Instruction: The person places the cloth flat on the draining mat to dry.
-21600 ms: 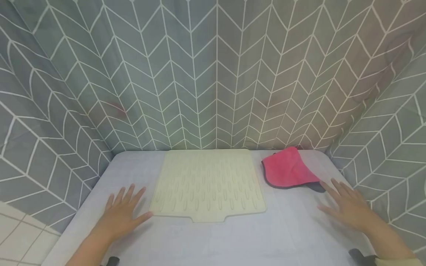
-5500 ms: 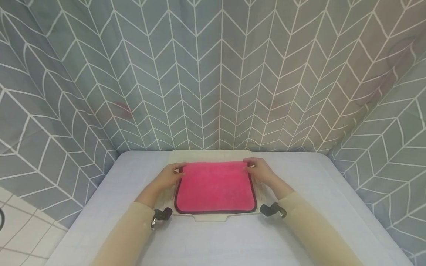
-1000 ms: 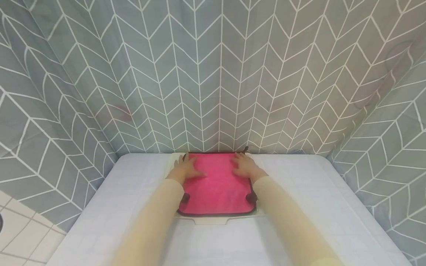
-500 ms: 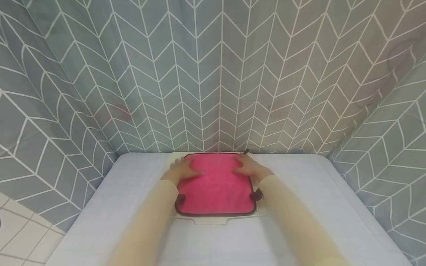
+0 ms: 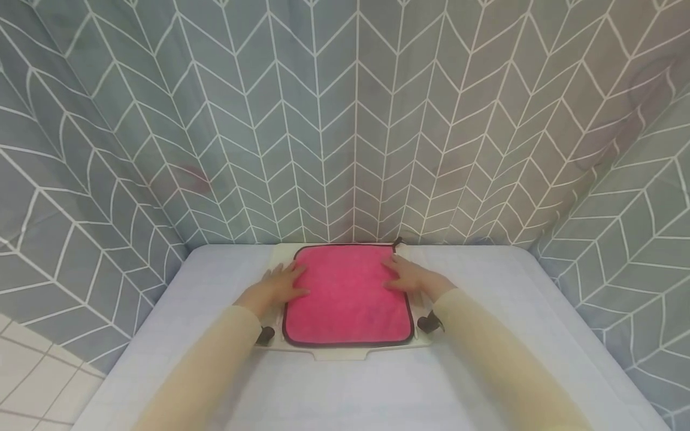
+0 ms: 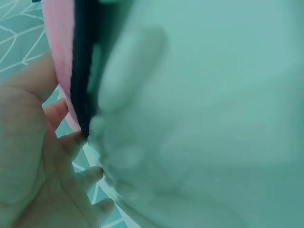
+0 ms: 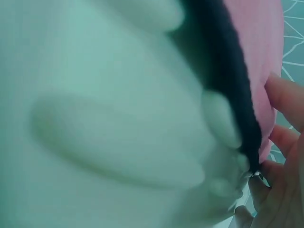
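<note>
A pink cleaning cloth (image 5: 347,299) with dark edging lies spread flat over a cream ridged mat (image 5: 339,354), whose near tab and side margins show around it. My left hand (image 5: 274,286) rests at the cloth's left edge, fingers spread, thumb and index fingertip on the pink. At the opposite edge, my right hand (image 5: 415,279) touches the cloth with its fingers extended. Both wrist views show fingertips right at the dark edging, with the mat's raised ridges (image 7: 114,142) close up. A small dark loop (image 5: 398,241) sticks out from the cloth's far right corner.
The mat lies on a table with a white cover (image 5: 345,395), against its far edge. Grey curtains (image 5: 345,120) with a white chevron pattern close off the back and both sides. White floor tiles (image 5: 38,371) show at the lower left.
The cloth, first folded at the back right, was gripped by both hands over the mat and now lies flat on it. In the last second both hands have slid outward to its side edges.
</note>
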`<action>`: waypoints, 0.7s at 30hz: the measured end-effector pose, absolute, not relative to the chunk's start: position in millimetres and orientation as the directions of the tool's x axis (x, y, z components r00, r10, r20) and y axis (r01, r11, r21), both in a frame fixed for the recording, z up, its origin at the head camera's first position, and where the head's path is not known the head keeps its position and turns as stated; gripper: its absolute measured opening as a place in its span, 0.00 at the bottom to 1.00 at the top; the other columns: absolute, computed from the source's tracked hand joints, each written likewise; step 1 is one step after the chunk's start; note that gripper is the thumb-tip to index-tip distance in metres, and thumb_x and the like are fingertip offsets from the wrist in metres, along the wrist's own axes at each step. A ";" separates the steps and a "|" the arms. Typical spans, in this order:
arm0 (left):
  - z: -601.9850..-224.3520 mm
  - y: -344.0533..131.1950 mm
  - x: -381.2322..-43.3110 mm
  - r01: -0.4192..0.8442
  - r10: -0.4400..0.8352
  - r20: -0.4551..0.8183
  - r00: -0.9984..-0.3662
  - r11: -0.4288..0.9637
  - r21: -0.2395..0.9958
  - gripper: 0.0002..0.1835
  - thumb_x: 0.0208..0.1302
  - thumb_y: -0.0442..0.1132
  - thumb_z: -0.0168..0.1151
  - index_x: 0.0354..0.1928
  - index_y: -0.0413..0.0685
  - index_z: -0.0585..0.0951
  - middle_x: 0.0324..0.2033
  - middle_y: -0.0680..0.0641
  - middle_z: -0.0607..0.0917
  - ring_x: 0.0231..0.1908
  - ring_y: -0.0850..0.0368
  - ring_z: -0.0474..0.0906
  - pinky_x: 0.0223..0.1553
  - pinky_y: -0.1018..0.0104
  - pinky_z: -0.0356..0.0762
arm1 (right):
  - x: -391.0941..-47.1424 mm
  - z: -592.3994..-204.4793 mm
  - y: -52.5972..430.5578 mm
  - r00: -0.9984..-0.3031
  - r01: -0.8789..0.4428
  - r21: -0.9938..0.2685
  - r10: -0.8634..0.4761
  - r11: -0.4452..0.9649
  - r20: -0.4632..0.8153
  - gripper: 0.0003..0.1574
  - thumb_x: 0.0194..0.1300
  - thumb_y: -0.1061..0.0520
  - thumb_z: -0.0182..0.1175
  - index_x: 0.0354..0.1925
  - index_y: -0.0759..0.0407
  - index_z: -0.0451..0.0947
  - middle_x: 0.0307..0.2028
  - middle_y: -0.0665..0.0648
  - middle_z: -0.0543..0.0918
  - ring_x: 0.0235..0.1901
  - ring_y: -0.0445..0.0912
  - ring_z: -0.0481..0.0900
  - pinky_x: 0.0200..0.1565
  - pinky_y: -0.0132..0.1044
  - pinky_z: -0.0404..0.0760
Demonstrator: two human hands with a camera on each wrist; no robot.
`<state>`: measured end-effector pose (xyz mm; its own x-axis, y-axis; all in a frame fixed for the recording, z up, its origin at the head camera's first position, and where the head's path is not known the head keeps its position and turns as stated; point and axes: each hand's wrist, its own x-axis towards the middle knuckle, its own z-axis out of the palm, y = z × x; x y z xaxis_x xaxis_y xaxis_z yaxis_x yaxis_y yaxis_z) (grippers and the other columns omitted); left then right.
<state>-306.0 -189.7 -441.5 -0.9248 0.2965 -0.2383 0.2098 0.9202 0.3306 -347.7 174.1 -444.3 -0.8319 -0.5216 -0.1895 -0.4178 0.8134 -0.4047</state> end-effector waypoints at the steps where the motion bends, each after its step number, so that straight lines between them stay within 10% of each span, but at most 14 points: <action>1: -442.3 -192.3 -305.7 0.210 0.301 -0.243 -0.922 0.916 0.341 0.44 0.70 0.60 0.58 0.79 0.49 0.54 0.77 0.35 0.51 0.75 0.27 0.40 0.72 0.31 0.35 | -347.8 -445.1 175.4 -0.832 -0.414 -0.407 -0.520 0.814 -0.195 0.47 0.70 0.44 0.60 0.77 0.62 0.54 0.76 0.73 0.48 0.75 0.67 0.48 0.73 0.61 0.51; 21: -442.0 -204.0 -262.1 0.310 0.373 -0.269 -0.888 0.918 0.249 0.46 0.69 0.67 0.53 0.78 0.46 0.55 0.77 0.36 0.53 0.74 0.27 0.45 0.70 0.28 0.39 | -299.6 -440.6 189.6 -0.753 -0.560 -0.324 -0.632 0.763 -0.186 0.51 0.71 0.40 0.59 0.76 0.68 0.52 0.76 0.67 0.54 0.76 0.61 0.49 0.74 0.55 0.52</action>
<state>-262.1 -204.0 -442.0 -0.8881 0.3726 -0.2692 0.3096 0.9177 0.2489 -299.6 189.6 -440.6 -0.7527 -0.6316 -0.1857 -0.5601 0.7626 -0.3237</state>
